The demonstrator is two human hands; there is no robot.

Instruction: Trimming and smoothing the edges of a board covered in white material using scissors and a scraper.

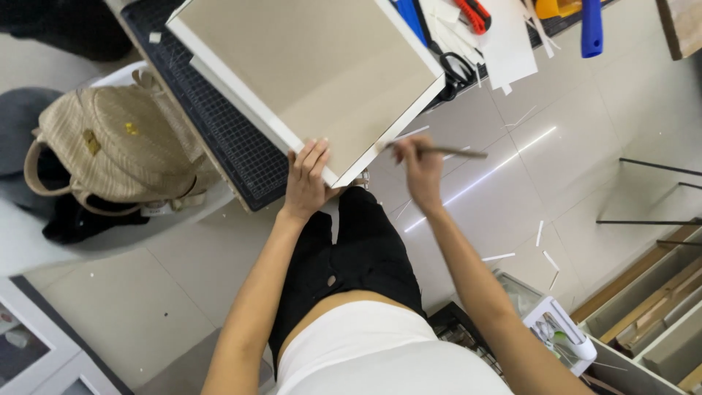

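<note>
A large beige board with a white border [307, 66] lies on a black gridded cutting mat [234, 139] at the table's near edge. My left hand [306, 179] presses flat on the board's near corner, fingers spread over the white border. My right hand [418, 170] holds a thin grey stick-like tool [446, 152] level, its tip touching the board's right edge. Whether it is a brush or a pencil is unclear.
Scissors [455, 69], white paper scraps, a red tool [475, 13] and a blue handle [591, 29] lie at the table's far right. A woven beige backpack [110, 146] rests on a chair at left. Paper strips litter the tiled floor; wooden frames [651, 307] stand at lower right.
</note>
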